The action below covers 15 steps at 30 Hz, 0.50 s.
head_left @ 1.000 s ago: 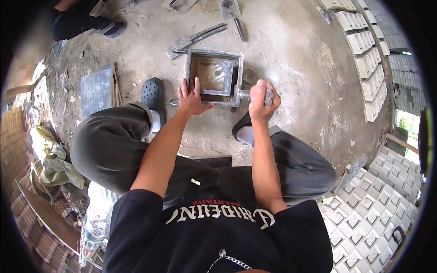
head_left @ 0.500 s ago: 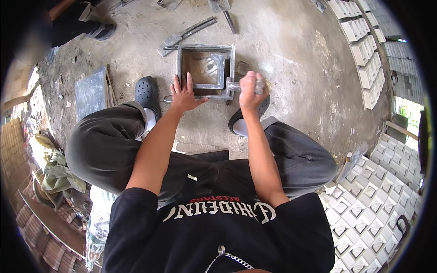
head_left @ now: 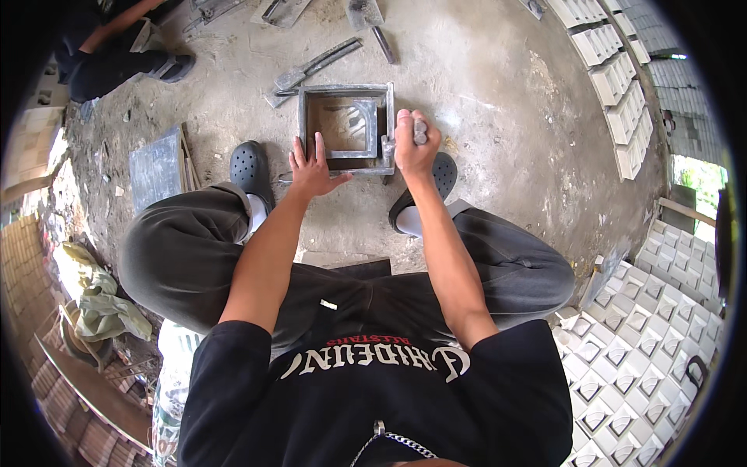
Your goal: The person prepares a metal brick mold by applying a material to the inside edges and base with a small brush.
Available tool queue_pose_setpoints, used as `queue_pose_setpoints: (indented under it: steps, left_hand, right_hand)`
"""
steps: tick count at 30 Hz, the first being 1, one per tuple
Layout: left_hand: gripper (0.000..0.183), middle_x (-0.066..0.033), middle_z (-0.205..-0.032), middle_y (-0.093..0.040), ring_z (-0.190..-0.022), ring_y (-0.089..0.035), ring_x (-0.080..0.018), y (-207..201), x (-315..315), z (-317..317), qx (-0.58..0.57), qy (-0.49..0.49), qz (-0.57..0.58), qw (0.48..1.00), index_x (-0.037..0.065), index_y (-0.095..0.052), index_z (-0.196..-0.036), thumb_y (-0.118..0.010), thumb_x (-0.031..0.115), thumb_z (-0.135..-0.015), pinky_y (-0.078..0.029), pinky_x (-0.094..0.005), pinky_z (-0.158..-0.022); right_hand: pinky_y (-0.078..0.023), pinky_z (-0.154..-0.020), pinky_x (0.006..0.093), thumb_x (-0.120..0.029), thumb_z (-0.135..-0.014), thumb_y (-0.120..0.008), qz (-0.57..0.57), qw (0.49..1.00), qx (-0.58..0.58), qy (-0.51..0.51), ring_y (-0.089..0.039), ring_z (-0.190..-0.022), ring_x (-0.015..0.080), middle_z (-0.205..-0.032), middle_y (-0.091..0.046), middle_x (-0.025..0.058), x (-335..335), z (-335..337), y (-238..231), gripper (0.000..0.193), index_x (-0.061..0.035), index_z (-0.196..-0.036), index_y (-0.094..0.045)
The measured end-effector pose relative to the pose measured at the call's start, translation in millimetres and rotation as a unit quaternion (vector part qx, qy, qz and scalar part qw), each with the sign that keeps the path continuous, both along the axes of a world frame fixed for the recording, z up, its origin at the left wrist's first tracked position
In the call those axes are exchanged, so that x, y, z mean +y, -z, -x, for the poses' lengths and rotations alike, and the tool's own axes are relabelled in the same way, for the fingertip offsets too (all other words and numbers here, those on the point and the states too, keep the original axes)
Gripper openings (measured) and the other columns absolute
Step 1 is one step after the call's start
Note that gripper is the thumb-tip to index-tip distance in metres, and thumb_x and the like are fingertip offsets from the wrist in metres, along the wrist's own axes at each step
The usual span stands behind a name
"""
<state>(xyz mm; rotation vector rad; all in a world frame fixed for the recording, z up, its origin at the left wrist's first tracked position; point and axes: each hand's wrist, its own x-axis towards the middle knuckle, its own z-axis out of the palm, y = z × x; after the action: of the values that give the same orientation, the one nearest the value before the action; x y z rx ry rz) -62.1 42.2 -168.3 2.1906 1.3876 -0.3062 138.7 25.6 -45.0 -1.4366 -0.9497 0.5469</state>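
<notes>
- Left hand (head_left: pixel 313 175): fingers spread, resting on the near-left corner of the square frame (head_left: pixel 346 88).
- Right hand (head_left: pixel 417 148): closed around the grey tool (head_left: pixel 420 132), just right of the frame. The tool's other end appears to meet the frame's right wall; contact cannot be confirmed.
- Hands: apart, one toward each side of the frame; the left is nearer, touching it.
- Frame: on the floor (head_left: pixel 482 117), ahead of the person; nearly square, without a clear long axis.
- Beyond the frame: flat bar (head_left: pixel 319 66), slanting away rightward.
- Markings: shirt (head_left: pixel 373 412), on the frame's near side, bears pale and red lettering; none discernible on the frame.
</notes>
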Motion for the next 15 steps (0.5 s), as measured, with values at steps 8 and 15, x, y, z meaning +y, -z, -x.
queue_pose_setpoints:
  steps: [8, 15]
  left_hand:
    - [0.136, -0.0289, -0.158, -0.012, -0.145, 0.011, -0.0517, -7.3, 4.7, -8.9, -0.004, 0.006, 0.004, 1.000, -0.001, 0.010, -0.153, -0.057, 0.085, -0.070, -0.005, -0.0647, -0.114]
    - [0.136, -0.0283, -0.158, -0.012, -0.144, 0.012, -0.0525, -7.7, 8.6, -0.9, 0.013, -0.001, 0.010, 1.000, -0.001, 0.012, -0.152, -0.056, 0.084, -0.071, -0.003, -0.0647, -0.114]
  right_hand:
    - [-0.028, -0.043, 0.0315, -0.013, -0.090, -0.062, -0.043, 0.994, -0.096, -0.002, -0.035, -0.048, 0.0072, -0.049, -0.036, 0.0034, 16.0, -9.2, 1.7, 0.038, -0.0048, -0.060, -0.041]
    - [-0.031, -0.040, 0.0255, -0.015, -0.094, -0.058, -0.079, 0.994, -0.073, -0.007, -0.040, -0.043, 0.0049, -0.051, -0.044, -0.0054, 28.6, -11.8, -26.1, 0.037, -0.0124, -0.061, -0.042]
